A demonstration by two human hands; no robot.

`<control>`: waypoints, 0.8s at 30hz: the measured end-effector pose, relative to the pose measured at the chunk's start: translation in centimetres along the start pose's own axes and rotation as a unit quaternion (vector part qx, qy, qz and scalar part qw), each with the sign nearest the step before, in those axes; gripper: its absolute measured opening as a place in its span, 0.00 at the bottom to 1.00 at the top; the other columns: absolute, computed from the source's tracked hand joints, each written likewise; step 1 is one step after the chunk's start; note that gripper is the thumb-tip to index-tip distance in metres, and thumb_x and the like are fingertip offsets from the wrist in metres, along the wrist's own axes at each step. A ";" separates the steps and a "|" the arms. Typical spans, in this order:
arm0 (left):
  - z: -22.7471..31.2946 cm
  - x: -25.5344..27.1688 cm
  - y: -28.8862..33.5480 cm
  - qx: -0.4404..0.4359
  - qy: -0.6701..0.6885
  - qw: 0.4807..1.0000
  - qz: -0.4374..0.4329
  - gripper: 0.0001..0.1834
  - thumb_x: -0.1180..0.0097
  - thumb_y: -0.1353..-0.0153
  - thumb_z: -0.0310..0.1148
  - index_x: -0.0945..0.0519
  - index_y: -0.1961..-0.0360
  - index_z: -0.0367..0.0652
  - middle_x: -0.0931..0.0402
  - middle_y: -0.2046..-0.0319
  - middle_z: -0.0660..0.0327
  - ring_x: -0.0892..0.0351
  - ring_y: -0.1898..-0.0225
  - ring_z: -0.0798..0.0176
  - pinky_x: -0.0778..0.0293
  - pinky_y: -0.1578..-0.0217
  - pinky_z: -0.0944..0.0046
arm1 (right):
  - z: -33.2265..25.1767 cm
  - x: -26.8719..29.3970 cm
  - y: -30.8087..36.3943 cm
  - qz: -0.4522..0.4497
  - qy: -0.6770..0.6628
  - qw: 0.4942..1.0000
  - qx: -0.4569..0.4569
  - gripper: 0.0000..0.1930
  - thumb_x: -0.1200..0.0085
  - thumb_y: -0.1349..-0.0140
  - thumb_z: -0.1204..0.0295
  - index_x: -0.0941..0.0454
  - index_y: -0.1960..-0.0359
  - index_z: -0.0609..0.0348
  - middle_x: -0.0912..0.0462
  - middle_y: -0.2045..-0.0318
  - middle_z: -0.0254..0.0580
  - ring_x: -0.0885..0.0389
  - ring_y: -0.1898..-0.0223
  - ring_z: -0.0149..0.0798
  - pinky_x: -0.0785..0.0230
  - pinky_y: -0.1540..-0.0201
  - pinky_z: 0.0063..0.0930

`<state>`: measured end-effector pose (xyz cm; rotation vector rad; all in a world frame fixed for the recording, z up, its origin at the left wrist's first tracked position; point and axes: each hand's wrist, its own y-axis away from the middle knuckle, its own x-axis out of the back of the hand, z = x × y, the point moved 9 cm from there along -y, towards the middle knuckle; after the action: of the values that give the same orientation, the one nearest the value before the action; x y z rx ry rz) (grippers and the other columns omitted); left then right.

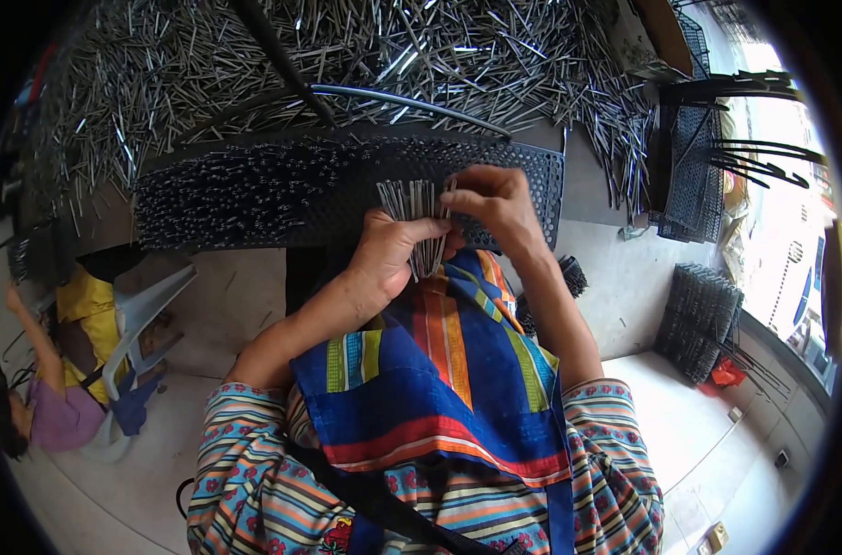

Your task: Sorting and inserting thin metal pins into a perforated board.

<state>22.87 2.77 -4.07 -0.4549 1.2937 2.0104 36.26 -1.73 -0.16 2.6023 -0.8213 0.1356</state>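
My left hand [388, 248] is wrapped round a fanned bundle of thin, shiny metal strips [410, 199], their upper ends spreading upward. At the bundle's right side, my right hand [499, 205] pinches with thumb and bent forefinger at a metal strip [452, 185]; its other fingers are curled and partly hidden. Both hands are over the near edge of a black perforated tray [543, 185]. Many slim metal pieces [227, 194] stand upright, packed close in the tray's left part, while bare holes show at its right end.
A large heap of loose metal strips [365, 55] covers the bench beyond the tray. A curved metal rod [411, 100] and a dark pole [282, 60] cross there. Another person [65, 402] sits at left by a pale plastic chair [153, 310]. Stacked black racks [698, 319] stand on the floor at right.
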 end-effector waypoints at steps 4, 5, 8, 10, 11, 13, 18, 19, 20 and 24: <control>-0.1 -0.6 0.2 0.007 -0.005 1.000 0.011 0.07 0.43 0.44 0.20 0.19 0.63 0.36 0.17 0.70 0.55 0.16 0.72 0.59 0.19 0.72 0.63 | 1.2 -1.1 0.6 -0.055 -0.105 0.990 -0.072 0.04 0.40 0.43 0.75 0.19 0.70 0.63 0.24 0.80 0.29 0.30 0.81 0.19 0.41 0.79 0.14; 0.1 -0.5 0.2 -0.001 -0.009 1.000 0.023 0.08 0.44 0.43 0.20 0.19 0.62 0.37 0.18 0.69 0.55 0.16 0.71 0.59 0.19 0.72 0.63 | 1.0 0.4 0.6 0.002 -0.145 0.988 -0.054 0.03 0.41 0.43 0.76 0.19 0.70 0.64 0.24 0.81 0.29 0.31 0.81 0.19 0.43 0.79 0.14; 0.7 0.4 0.3 -0.013 -0.044 0.997 0.058 0.09 0.46 0.42 0.21 0.20 0.59 0.38 0.18 0.68 0.55 0.16 0.70 0.60 0.20 0.72 0.63 | 0.0 3.2 0.4 0.127 -0.197 0.972 0.021 0.02 0.43 0.42 0.79 0.19 0.69 0.65 0.25 0.81 0.29 0.34 0.83 0.20 0.46 0.81 0.14; 0.5 0.2 0.3 -0.008 -0.050 0.997 0.055 0.10 0.46 0.42 0.21 0.21 0.59 0.38 0.18 0.68 0.54 0.17 0.69 0.60 0.21 0.72 0.63 | -2.2 5.7 0.8 0.231 -0.166 0.948 0.146 0.02 0.43 0.42 0.81 0.19 0.68 0.65 0.25 0.82 0.29 0.35 0.83 0.20 0.46 0.81 0.14; 0.3 0.0 0.2 -0.001 -0.055 0.997 0.051 0.10 0.46 0.42 0.21 0.21 0.59 0.38 0.18 0.68 0.54 0.17 0.69 0.60 0.21 0.73 0.63 | -2.8 6.0 0.7 0.237 -0.111 0.947 0.184 0.03 0.43 0.43 0.83 0.19 0.68 0.66 0.23 0.78 0.30 0.33 0.80 0.20 0.43 0.78 0.13; 0.2 -0.3 0.0 -0.003 -0.049 0.998 0.043 0.10 0.46 0.43 0.21 0.21 0.59 0.37 0.18 0.68 0.54 0.17 0.70 0.60 0.21 0.73 0.63 | -3.3 5.8 0.4 0.235 -0.070 0.939 0.240 0.04 0.42 0.44 0.84 0.19 0.68 0.66 0.22 0.75 0.31 0.31 0.77 0.20 0.41 0.75 0.12; 0.5 -0.8 -0.2 -0.015 -0.049 0.998 0.033 0.08 0.46 0.43 0.21 0.21 0.61 0.36 0.18 0.70 0.54 0.17 0.72 0.60 0.22 0.74 0.64 | -3.8 4.7 0.6 0.198 0.033 0.930 0.307 0.07 0.41 0.49 0.87 0.19 0.68 0.66 0.19 0.70 0.36 0.25 0.70 0.24 0.34 0.68 0.15; 0.4 -0.6 -0.3 -0.010 -0.042 0.998 0.042 0.08 0.46 0.43 0.21 0.21 0.62 0.36 0.18 0.71 0.54 0.17 0.73 0.60 0.22 0.75 0.64 | -3.6 4.5 0.5 0.196 0.032 0.931 0.307 0.07 0.41 0.49 0.87 0.19 0.68 0.66 0.19 0.70 0.36 0.25 0.70 0.24 0.34 0.68 0.15; 0.3 -0.4 -0.4 -0.005 -0.035 0.998 0.051 0.07 0.45 0.44 0.21 0.21 0.63 0.36 0.18 0.71 0.54 0.17 0.73 0.59 0.22 0.75 0.64 | -3.5 4.1 0.4 0.199 0.052 0.927 0.313 0.07 0.40 0.49 0.86 0.19 0.68 0.66 0.19 0.70 0.37 0.24 0.70 0.24 0.33 0.69 0.15; 0.3 -0.4 -0.5 -0.004 -0.052 0.998 0.044 0.05 0.45 0.44 0.20 0.20 0.66 0.34 0.18 0.72 0.53 0.17 0.73 0.59 0.22 0.76 0.64 | -4.7 2.7 0.1 0.193 0.125 0.919 0.320 0.07 0.38 0.51 0.84 0.18 0.68 0.66 0.19 0.73 0.39 0.23 0.75 0.27 0.32 0.72 0.17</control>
<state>23.52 3.01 -3.99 -0.2978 1.2625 2.0845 38.55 -1.36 4.73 2.8542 -1.3600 0.9783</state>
